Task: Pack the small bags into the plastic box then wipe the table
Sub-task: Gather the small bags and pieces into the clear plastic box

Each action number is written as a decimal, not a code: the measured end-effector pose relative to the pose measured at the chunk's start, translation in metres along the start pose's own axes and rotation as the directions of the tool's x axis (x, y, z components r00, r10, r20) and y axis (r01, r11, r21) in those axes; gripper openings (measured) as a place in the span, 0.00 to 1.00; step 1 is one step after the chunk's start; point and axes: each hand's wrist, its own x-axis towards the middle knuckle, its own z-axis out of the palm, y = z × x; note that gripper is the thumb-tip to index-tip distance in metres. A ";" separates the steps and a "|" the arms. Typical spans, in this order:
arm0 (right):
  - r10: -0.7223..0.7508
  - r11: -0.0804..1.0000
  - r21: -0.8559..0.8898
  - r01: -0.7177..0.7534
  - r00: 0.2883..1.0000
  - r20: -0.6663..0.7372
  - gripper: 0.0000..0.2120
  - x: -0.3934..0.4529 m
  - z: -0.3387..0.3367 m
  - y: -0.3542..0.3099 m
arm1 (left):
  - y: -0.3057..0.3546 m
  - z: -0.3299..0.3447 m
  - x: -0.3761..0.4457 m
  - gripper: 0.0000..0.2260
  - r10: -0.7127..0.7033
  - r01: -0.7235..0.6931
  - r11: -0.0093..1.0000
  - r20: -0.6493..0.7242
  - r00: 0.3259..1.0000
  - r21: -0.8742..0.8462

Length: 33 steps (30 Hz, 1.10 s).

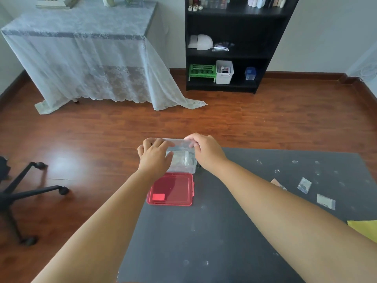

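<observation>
Wooden floor (224, 123), black bookshelf (234, 54), lace-draped table (81, 48), office chair (20, 190)

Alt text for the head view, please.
Both hands, left hand and right hand, grip a clear plastic box at the dark table's far-left corner, red lid beside it; small bags lie unpacked at right.

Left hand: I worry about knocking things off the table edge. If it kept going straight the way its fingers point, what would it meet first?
Likely the clear plastic box, which the left hand already touches; beyond that, only wooden floor.
</observation>
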 end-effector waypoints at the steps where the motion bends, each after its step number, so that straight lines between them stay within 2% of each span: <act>1: 0.021 1.000 -0.016 -0.021 0.999 0.032 0.21 0.005 0.008 -0.004 | -0.004 -0.002 -0.005 0.11 -0.005 0.004 1.000 -0.031 1.000 -0.006; 5: 0.172 0.977 -0.146 -0.153 0.976 0.130 0.18 0.021 0.036 -0.011 | -0.013 -0.006 -0.028 0.11 -0.027 0.026 1.000 -0.082 0.996 -0.005; 9: 0.306 0.931 -0.276 -0.238 0.921 0.240 0.23 0.025 0.055 -0.013 | -0.016 -0.001 -0.043 0.10 -0.046 0.045 0.999 -0.069 0.997 -0.014; 12: 0.254 0.925 -0.346 -0.158 0.934 0.252 0.21 0.023 0.054 -0.011 | -0.016 0.002 -0.048 0.11 -0.074 0.071 0.997 -0.069 0.995 -0.040; 15: 0.061 0.925 -0.381 0.007 0.984 0.166 0.19 0.019 0.042 -0.006 | -0.014 0.002 -0.049 0.13 -0.095 0.092 0.995 -0.061 0.994 -0.047; 18: -0.015 0.963 -0.270 0.003 0.999 -0.043 0.16 0.006 0.022 0.007 | -0.004 0.000 -0.053 0.13 -0.099 0.088 0.990 -0.095 0.991 -0.107; 21: 0.000 0.985 -0.171 -0.033 0.982 -0.191 0.13 -0.022 -0.008 0.033 | 0.022 0.003 -0.062 0.13 -0.076 0.055 0.983 -0.118 0.990 -0.172; 23: 0.072 0.991 -0.098 -0.093 0.978 -0.196 0.12 -0.047 -0.031 0.059 | 0.045 0.010 -0.069 0.13 -0.015 -0.003 0.981 -0.090 0.996 -0.195; 26: 0.261 0.962 -0.036 -0.270 0.951 -0.168 0.13 -0.089 -0.065 0.103 | 0.079 0.024 -0.080 0.13 0.136 -0.132 0.966 0.002 0.991 -0.223; 29: 0.410 0.907 -0.034 -0.420 0.898 -0.162 0.12 -0.128 -0.092 0.142 | 0.111 0.042 -0.088 0.13 0.279 -0.252 0.943 0.100 0.955 -0.217; 33: 0.519 0.842 -0.095 -0.531 0.845 -0.128 0.13 -0.167 -0.118 0.181 | 0.153 0.063 -0.092 0.15 0.365 -0.324 0.927 0.255 0.896 -0.188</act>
